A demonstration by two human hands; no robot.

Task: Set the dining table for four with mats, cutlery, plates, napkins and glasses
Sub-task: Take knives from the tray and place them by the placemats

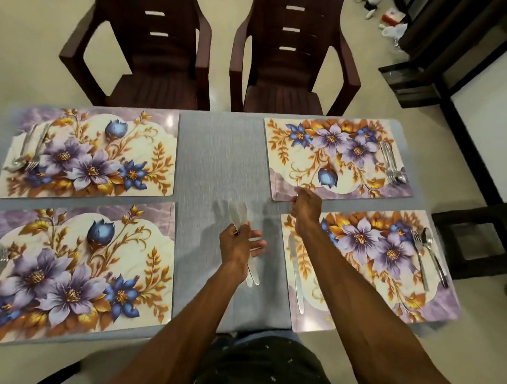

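Head view: left hand (238,246) fingers curled round a bunch of knives (244,244), blades sticking out both ends over the grey surface (219,148). Right hand (304,207) at near edge of far-right mat (337,158), fingers curled, blurred; cannot tell if it holds anything. One knife (296,276) lies on near-right mat (369,267). No readable writing.

Left fingers (245,231) curled, right fingers (298,194) pinched.

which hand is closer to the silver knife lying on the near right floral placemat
Right. The right hand hovers just beyond the silver knife; the left hand, gripping blurred knives, is off the mat, slightly farther.
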